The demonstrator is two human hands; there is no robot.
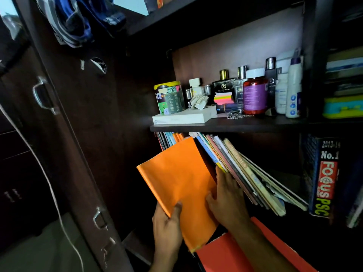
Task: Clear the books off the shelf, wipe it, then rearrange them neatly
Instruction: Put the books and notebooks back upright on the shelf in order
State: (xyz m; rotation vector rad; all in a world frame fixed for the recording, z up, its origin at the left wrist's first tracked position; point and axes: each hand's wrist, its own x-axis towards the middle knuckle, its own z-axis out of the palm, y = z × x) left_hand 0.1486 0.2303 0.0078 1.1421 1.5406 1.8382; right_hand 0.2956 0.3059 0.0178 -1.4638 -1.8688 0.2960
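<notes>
The left hand (167,222) pinches the orange book's (180,185) lower edge, half out of the shelf (225,127), while the right hand (229,195), fingers spread, braces the leaning books (245,173) just beyond it, which would likely topple if that support slips.

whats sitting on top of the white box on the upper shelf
A pale hair claw clip lies on the white box, and the yellow-lidded jar seems to stand on its left end. The jar's base is hidden, so that is uncertain.
</notes>
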